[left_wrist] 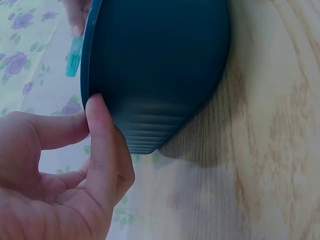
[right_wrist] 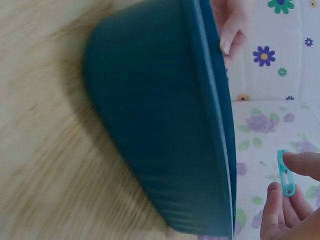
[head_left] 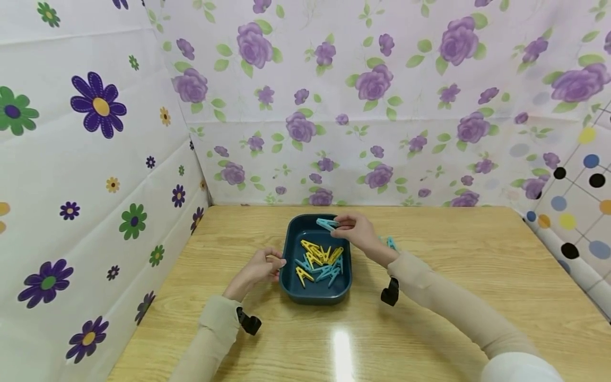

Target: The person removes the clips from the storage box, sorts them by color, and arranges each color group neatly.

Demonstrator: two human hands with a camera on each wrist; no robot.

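Observation:
A dark teal plastic basin (head_left: 315, 298) stands on the table with several yellow clothespins (head_left: 303, 276) and blue clothespins (head_left: 329, 271) heaped inside. My left hand (head_left: 260, 265) pinches the basin's left rim between thumb and fingers; the left wrist view shows the thumb on one side of the rim (left_wrist: 86, 65). Over the basin's far right corner, my right hand (head_left: 355, 231) holds a light blue clothespin (head_left: 326, 224) between thumb and fingertips. In the right wrist view that clothespin (right_wrist: 286, 172) is above the rim level, apart from the basin.
Another light blue clothespin (head_left: 391, 243) lies on the table beyond my right wrist, partly hidden by the forearm. The wooden table (head_left: 458, 254) meets a flowered cloth wall (head_left: 296, 159) at the back and another patterned cloth (head_left: 95, 212) on the left.

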